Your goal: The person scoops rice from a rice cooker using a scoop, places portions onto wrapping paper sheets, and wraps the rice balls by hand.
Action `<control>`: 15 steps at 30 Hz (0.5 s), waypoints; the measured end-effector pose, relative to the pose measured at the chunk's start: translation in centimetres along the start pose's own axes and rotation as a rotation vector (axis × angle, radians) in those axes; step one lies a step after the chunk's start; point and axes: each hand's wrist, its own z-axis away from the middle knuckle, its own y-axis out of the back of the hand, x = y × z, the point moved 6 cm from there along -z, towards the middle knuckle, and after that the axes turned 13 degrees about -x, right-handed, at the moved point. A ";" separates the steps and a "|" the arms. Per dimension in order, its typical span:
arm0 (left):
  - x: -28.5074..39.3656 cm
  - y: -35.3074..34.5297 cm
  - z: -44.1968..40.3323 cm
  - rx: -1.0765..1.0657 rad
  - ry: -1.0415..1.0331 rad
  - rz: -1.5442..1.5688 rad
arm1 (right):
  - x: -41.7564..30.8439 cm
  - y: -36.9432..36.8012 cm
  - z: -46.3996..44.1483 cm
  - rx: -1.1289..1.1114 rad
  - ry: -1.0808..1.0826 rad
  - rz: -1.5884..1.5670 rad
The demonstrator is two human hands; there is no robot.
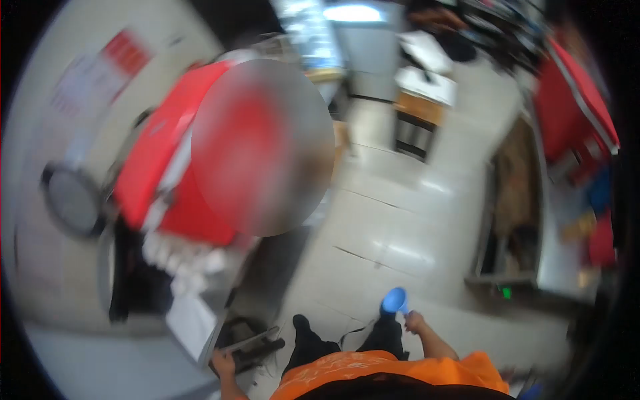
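Observation:
Low in the view, right of the middle, my right hand (414,322) is closed around the handle of a blue scoop (395,301), held above the floor near my foot. My left hand (223,363) is at the lower left, beside the corner of the counter and a dark object with a pale bar. Its fingers are blurred, and whether it holds anything cannot be made out. White papers or a white sheet (191,323) lie on the counter just above it.
Large red insulated bags stand on the left counter (160,177) and at the right (575,110). A stool (419,110) carries white items further ahead. A long bin or cart (512,200) borders the tiled floor (373,220) on the right.

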 end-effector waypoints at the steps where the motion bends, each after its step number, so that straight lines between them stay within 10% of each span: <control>1: 0.2 0.8 0.0 -0.003 0.117 0.068 | -8.3 0.6 3.2 -0.009 0.000 -0.112; 10: -14.6 8.3 -9.5 0.877 0.204 0.731 | -57.8 -6.0 18.7 -0.424 0.706 0.289; 15: -20.1 20.9 -13.0 1.004 0.135 0.987 | -78.6 -17.0 23.9 -0.256 1.295 0.457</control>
